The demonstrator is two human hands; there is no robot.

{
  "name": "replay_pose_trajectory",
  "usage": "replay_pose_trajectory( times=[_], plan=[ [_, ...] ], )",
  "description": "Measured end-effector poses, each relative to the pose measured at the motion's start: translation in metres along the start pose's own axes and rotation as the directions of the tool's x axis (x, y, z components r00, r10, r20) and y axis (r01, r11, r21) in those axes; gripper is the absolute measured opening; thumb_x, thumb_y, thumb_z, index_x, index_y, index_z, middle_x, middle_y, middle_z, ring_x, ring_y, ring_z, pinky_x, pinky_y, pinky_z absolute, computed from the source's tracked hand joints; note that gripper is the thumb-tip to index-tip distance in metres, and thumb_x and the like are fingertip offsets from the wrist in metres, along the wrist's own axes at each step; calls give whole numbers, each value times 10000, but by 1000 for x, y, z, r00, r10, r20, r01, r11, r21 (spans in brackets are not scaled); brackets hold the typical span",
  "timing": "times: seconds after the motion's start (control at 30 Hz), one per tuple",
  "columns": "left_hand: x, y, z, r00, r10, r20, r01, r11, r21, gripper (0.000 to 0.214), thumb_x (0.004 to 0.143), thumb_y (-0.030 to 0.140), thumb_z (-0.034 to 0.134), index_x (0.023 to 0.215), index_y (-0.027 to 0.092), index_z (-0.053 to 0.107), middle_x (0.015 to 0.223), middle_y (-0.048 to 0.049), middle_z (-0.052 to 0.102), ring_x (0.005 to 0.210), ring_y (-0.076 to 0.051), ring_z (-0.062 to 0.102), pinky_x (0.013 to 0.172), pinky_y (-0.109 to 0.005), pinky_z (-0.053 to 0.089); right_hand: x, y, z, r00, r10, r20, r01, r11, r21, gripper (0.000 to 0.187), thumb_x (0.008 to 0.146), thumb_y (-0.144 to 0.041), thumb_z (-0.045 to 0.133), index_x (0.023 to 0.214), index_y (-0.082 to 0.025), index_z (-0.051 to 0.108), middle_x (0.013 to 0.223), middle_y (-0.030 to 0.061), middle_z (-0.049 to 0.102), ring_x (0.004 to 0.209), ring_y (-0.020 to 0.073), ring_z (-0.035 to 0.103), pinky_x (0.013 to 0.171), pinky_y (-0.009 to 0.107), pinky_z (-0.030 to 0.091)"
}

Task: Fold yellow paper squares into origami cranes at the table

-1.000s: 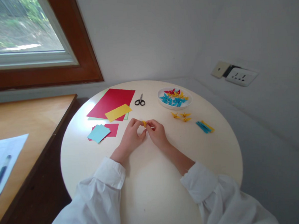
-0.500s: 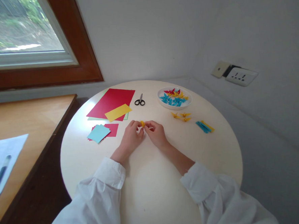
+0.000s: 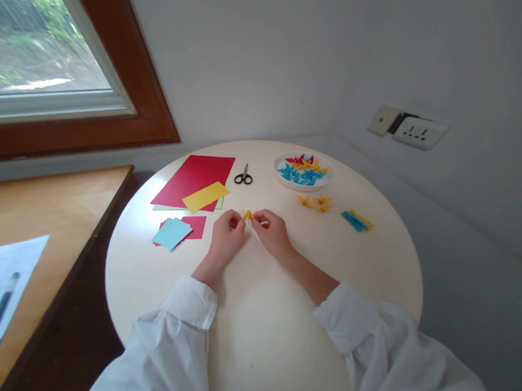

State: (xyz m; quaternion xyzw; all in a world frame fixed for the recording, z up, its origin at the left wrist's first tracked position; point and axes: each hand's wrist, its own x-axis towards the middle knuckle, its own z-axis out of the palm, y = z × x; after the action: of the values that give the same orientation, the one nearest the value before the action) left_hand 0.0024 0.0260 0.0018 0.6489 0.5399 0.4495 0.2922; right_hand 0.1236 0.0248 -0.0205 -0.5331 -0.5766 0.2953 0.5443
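Both my hands meet over the middle of the round cream table (image 3: pixel 269 336). My left hand (image 3: pixel 225 239) and my right hand (image 3: pixel 271 232) each pinch one side of a tiny folded yellow paper piece (image 3: pixel 247 215), held just above the tabletop. The fingers of both hands are curled closed around it. White sleeves cover my forearms. Three small yellow paper cranes (image 3: pixel 317 202) lie on the table to the right of my right hand. Sheets of red paper (image 3: pixel 193 175) with a yellow sheet (image 3: pixel 205 196) on top lie beyond my left hand.
Black scissors (image 3: pixel 243 175) lie at the table's far side. A white dish (image 3: pixel 305 180) holds several blue, yellow and red cranes. Blue and yellow folded strips (image 3: pixel 357 220) lie at the right. A light blue square (image 3: pixel 171 233) rests on red paper. A wooden desk (image 3: pixel 45 220) stands left.
The yellow piece, bunched between my fingertips before, is now drawn out a little between the two hands. My left hand's fingers have curled tighter. Both hands stay in the same spot.
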Motion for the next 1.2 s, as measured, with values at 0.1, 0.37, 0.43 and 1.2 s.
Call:
replay_pose_trajectory(
  times=[0.1,0.37,0.43,1.2],
  plan=[
    [2,0,-2,999,-32,-12,31,998,-60,94,701,181,473,607,180,466,602,26,487,587,-117,452,565,-245,350,0,0,0,1000,15,21,-15,1000,-4,109,705,-268,504,688,-179,564,710,15,617,647,134,557,592,252,449],
    [10,-9,0,997,-77,-21,66,946,-318,115,708,263,558,682,151,569,712,-27,602,699,-142,565,658,-258,422,0,3,0,992,-4,124,3,1000,9,109,707,-284,500,688,-184,536,662,-7,571,595,126,507,556,240,397],
    [11,-13,2,997,-78,-17,66,922,-382,128,709,275,571,687,149,563,701,-24,604,681,-135,571,638,-247,423,-1,3,0,990,-9,138,8,1000,12,121,719,-295,495,690,-183,532,653,-10,560,588,124,498,552,238,389],
    [14,-20,2,973,-230,-1,201,856,-477,180,673,311,609,662,148,533,603,-5,575,605,-123,565,622,-255,447,-2,-1,-1,977,-58,204,66,997,-28,192,770,-321,448,643,-191,509,601,-20,534,562,115,475,536,227,366]
  ],
)
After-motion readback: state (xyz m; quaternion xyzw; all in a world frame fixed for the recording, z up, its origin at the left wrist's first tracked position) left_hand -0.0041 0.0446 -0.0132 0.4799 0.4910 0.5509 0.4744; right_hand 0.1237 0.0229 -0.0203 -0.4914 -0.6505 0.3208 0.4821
